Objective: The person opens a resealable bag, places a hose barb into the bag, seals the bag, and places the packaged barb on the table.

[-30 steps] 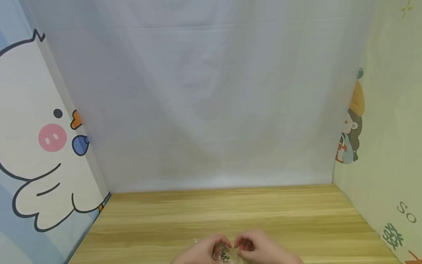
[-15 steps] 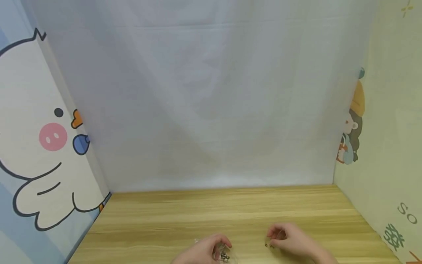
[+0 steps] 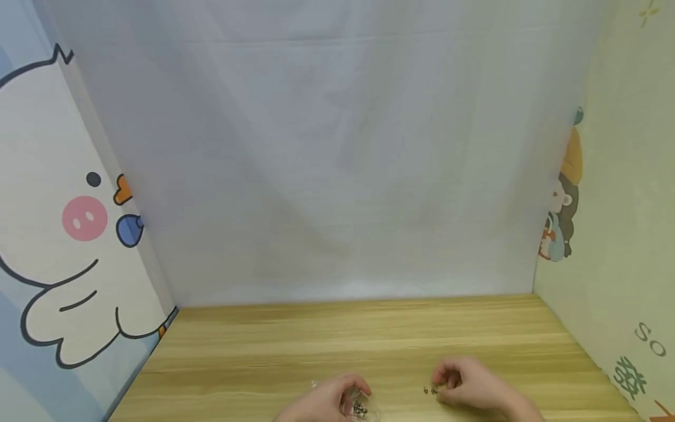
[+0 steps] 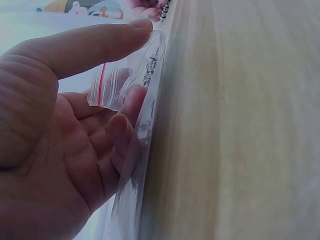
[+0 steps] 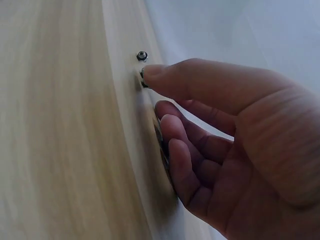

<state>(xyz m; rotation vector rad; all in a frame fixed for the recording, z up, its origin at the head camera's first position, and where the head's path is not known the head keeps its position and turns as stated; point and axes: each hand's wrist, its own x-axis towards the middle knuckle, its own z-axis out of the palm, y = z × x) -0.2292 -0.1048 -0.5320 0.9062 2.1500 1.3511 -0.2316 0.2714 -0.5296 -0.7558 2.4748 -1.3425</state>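
My left hand (image 3: pixel 329 401) holds a small clear zip bag (image 4: pixel 112 82) with a red strip, near the table's front edge. Inside it lie several small metal screws (image 3: pixel 360 409), their threads visible in the left wrist view. Farther right, my right hand (image 3: pixel 471 384) is low over the table, thumb and index finger at a small dark screw (image 3: pixel 434 390). In the right wrist view the thumb tip covers most of that screw, and the index tip is hidden behind the thumb. Another small screw (image 5: pixel 142 56) stands on the wood just beyond it.
The wood-grain table (image 3: pixel 316 334) runs back to a pale grey curtain (image 3: pixel 337 176). Printed curtains flank it, one with a white cartoon bird (image 3: pixel 47 152) on the left, one pale green (image 3: pixel 633 205) on the right.
My right hand has moved from beside the left hand and the bag out to the right, down to the screws on the table. My left hand has stayed in place with the bag.
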